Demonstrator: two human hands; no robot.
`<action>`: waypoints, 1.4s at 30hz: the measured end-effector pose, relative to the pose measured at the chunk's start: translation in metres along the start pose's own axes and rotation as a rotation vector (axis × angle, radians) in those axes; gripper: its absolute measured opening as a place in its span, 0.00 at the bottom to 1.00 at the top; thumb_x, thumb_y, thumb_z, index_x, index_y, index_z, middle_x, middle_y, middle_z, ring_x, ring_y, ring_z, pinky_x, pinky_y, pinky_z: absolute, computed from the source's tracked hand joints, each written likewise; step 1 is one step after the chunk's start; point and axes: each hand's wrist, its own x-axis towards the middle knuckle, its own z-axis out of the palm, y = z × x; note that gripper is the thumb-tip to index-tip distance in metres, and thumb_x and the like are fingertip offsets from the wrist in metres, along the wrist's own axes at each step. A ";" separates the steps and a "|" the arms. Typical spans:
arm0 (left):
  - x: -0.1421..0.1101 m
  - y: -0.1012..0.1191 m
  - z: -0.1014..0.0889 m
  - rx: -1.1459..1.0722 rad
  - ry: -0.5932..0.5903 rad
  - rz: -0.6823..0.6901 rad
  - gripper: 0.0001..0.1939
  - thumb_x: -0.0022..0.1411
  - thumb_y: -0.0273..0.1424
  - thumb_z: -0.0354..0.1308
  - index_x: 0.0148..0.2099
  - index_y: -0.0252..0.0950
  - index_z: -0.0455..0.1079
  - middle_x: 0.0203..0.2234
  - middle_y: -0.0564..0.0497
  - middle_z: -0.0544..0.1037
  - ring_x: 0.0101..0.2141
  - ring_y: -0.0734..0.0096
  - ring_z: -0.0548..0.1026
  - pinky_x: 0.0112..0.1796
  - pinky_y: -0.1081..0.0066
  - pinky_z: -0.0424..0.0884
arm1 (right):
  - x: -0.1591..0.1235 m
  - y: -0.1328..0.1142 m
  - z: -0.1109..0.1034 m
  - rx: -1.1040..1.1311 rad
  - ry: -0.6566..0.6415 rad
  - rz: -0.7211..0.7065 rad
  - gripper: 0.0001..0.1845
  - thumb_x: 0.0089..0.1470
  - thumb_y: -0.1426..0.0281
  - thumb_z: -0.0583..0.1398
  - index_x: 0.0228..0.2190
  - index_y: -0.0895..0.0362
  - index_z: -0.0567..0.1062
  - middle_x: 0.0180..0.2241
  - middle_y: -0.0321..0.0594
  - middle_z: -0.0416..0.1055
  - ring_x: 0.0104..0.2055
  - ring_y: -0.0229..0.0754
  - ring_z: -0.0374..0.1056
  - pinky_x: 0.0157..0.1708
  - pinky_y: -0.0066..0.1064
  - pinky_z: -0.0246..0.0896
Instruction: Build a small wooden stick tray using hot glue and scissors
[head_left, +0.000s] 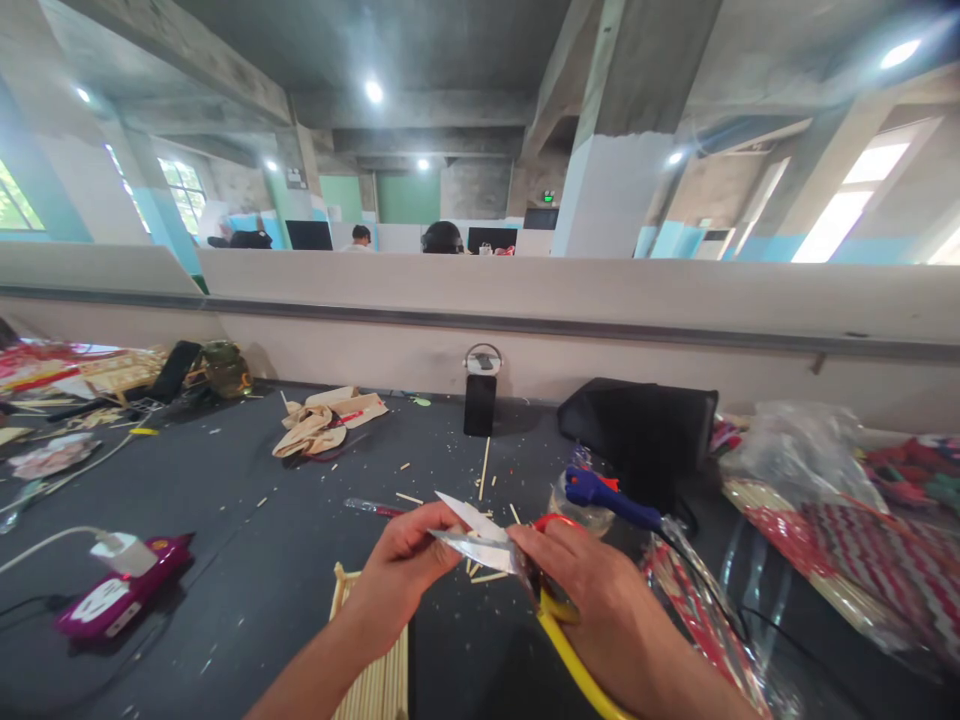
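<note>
A pair of scissors [491, 555] with yellow and red handles is in my right hand [600, 585], its blades spread apart and pointing left. My left hand [405, 570] is closed in a pinch at the blade tips; whatever lies between its fingers is too small and hidden to name. Beneath my left forearm, a panel of pale wooden sticks [375, 685] laid side by side rests on the dark table. Short cut bits of stick [489, 577] are scattered under and beyond the blades.
Beyond the scissors stands a black phone [480, 405]. Crumpled brown paper [322, 420] lies at back left, a purple power strip [127, 585] at left. On the right are a blue tool with a cord [611, 495], a black bag [645, 430] and plastic-wrapped packs [840, 560]. A low partition [525, 290] runs behind.
</note>
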 end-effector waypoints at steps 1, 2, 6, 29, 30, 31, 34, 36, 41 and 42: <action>0.000 -0.001 0.000 0.006 0.004 -0.002 0.11 0.49 0.38 0.69 0.27 0.36 0.75 0.23 0.54 0.72 0.26 0.75 0.63 0.29 0.76 0.58 | -0.001 0.001 0.002 -0.002 0.000 0.001 0.27 0.44 0.84 0.58 0.46 0.55 0.71 0.35 0.42 0.72 0.35 0.46 0.69 0.33 0.35 0.64; 0.000 -0.001 -0.001 0.012 0.008 -0.010 0.11 0.49 0.39 0.69 0.28 0.36 0.76 0.24 0.53 0.73 0.27 0.75 0.64 0.30 0.76 0.59 | -0.001 0.002 0.005 0.000 -0.001 0.003 0.27 0.43 0.84 0.57 0.46 0.55 0.72 0.35 0.42 0.72 0.35 0.46 0.69 0.34 0.35 0.64; 0.000 -0.006 -0.002 0.010 -0.013 -0.060 0.12 0.49 0.40 0.69 0.30 0.36 0.76 0.27 0.52 0.75 0.31 0.73 0.67 0.34 0.75 0.61 | -0.005 0.005 0.013 0.021 0.004 0.008 0.26 0.42 0.84 0.57 0.44 0.55 0.72 0.34 0.42 0.72 0.33 0.46 0.69 0.32 0.34 0.64; -0.004 -0.013 -0.003 0.052 -0.124 -0.088 0.11 0.60 0.40 0.60 0.37 0.38 0.75 0.30 0.53 0.72 0.33 0.75 0.65 0.38 0.76 0.63 | -0.010 0.009 0.017 -0.041 0.129 0.018 0.26 0.45 0.81 0.55 0.47 0.54 0.71 0.31 0.40 0.74 0.30 0.44 0.72 0.29 0.32 0.66; -0.004 -0.011 -0.006 0.088 -0.128 -0.087 0.12 0.62 0.41 0.58 0.37 0.38 0.74 0.29 0.53 0.71 0.32 0.76 0.64 0.35 0.77 0.62 | -0.012 0.011 0.019 -0.024 0.127 0.062 0.23 0.48 0.79 0.55 0.46 0.53 0.71 0.33 0.41 0.75 0.33 0.45 0.73 0.32 0.33 0.67; -0.004 -0.009 -0.010 0.144 -0.130 -0.077 0.13 0.63 0.41 0.56 0.37 0.38 0.73 0.28 0.54 0.69 0.30 0.77 0.63 0.33 0.77 0.61 | -0.015 0.013 0.023 -0.010 0.121 0.112 0.20 0.51 0.77 0.54 0.46 0.53 0.72 0.36 0.42 0.76 0.35 0.45 0.74 0.35 0.34 0.68; -0.013 0.002 -0.030 0.386 -0.112 -0.015 0.13 0.66 0.41 0.51 0.42 0.40 0.71 0.25 0.56 0.66 0.28 0.76 0.62 0.30 0.77 0.59 | -0.035 0.025 0.045 -0.043 0.040 0.254 0.19 0.54 0.72 0.54 0.48 0.54 0.72 0.43 0.48 0.77 0.42 0.50 0.75 0.41 0.40 0.70; -0.025 0.007 -0.048 0.579 -0.091 -0.021 0.12 0.67 0.40 0.49 0.44 0.40 0.70 0.27 0.55 0.68 0.29 0.75 0.64 0.31 0.76 0.61 | -0.056 0.037 0.061 -0.063 -0.073 0.300 0.24 0.50 0.73 0.56 0.51 0.55 0.72 0.46 0.48 0.77 0.46 0.51 0.74 0.45 0.41 0.70; -0.061 -0.010 -0.085 0.925 -0.020 -0.041 0.13 0.65 0.37 0.50 0.41 0.40 0.74 0.31 0.52 0.74 0.32 0.70 0.71 0.34 0.74 0.65 | -0.088 0.056 0.068 -0.116 -0.221 0.196 0.30 0.43 0.74 0.60 0.51 0.53 0.74 0.45 0.47 0.78 0.45 0.52 0.75 0.44 0.42 0.71; -0.067 -0.016 -0.088 0.950 -0.029 -0.055 0.13 0.65 0.37 0.49 0.42 0.40 0.74 0.31 0.51 0.75 0.32 0.70 0.72 0.33 0.74 0.65 | -0.086 0.053 0.064 -0.155 -0.196 0.166 0.27 0.43 0.73 0.60 0.48 0.52 0.76 0.40 0.46 0.79 0.41 0.52 0.76 0.40 0.42 0.72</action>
